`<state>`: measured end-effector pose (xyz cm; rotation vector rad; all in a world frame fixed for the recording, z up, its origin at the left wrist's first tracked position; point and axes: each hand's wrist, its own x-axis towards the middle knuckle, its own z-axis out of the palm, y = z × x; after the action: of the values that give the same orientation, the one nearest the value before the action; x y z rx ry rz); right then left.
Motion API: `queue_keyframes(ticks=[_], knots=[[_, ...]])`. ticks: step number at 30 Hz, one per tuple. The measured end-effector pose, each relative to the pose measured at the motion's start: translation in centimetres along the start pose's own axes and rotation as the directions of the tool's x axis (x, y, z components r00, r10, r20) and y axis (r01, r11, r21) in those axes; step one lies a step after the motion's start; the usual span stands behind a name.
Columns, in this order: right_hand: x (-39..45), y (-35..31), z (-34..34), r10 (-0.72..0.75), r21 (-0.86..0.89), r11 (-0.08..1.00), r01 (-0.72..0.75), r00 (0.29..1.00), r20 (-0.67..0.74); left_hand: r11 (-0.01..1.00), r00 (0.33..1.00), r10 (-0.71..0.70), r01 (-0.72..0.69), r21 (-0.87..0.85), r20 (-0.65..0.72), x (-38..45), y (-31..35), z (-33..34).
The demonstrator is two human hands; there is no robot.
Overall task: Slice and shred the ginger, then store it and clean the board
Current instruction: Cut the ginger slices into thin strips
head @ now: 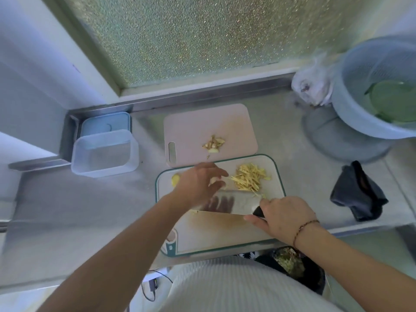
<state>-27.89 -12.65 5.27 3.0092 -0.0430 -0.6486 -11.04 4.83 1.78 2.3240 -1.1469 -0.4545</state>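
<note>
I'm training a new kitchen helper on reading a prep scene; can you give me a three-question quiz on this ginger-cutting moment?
1. True or false: the shredded ginger lies on the green-rimmed board.
2. Which hand grips the cleaver? A) left hand B) right hand C) neither
3. Fill in: the ginger peels sit on the ____ board.

Key
1. True.
2. B: the right hand holds the handle; the left hand hovers by the shreds, fingers curled on a pale piece that is too blurred to name.
3. Pink. The clear container on the steel counter holds no ginger yet.
</note>
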Motion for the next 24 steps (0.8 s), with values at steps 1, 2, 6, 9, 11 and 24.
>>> queue_keyframes(ticks=[1, 2, 6, 9, 11, 24], knots=[[0.1, -0.1, -0.3, -0.011, -0.020, 1.000, 0.011, 1.000, 0.000, 0.998, 0.998, 0.060, -0.060, -0.027, 0.036, -0.1, 0.9, 0.0], [0.1, -0.1, -0.5, -0.023, -0.038, 0.999, 0.023, 1.000, -0.001, 0.993, 0.993, 0.108, -0.105, -0.055, 0.053, -0.1, 1.7, 0.3], [-0.1, -0.6, -1.0, -0.044, -0.072, 0.996, 0.045, 0.999, 0.005, 0.976, 0.980, 0.189, -0.179, -0.126, 0.067, 0.6, 3.7, 2.9], [-0.1, -1.1, -1.0, -0.031, -0.072, 0.997, 0.032, 0.999, 0.026, 0.989, 0.997, 0.080, -0.078, -0.125, 0.008, 1.2, 4.0, 4.2], [-0.3, -1.5, -1.1, -0.012, -0.058, 0.998, 0.014, 0.999, 0.035, 0.996, 0.999, 0.028, -0.031, -0.079, -0.039, 1.5, 4.1, 4.8], [-4.4, -1.7, 2.0, 0.106, 0.140, 0.984, -0.108, 0.994, 0.027, 0.983, 0.988, -0.013, -0.016, 0.184, 0.153, 0.1, -7.2, -1.8]])
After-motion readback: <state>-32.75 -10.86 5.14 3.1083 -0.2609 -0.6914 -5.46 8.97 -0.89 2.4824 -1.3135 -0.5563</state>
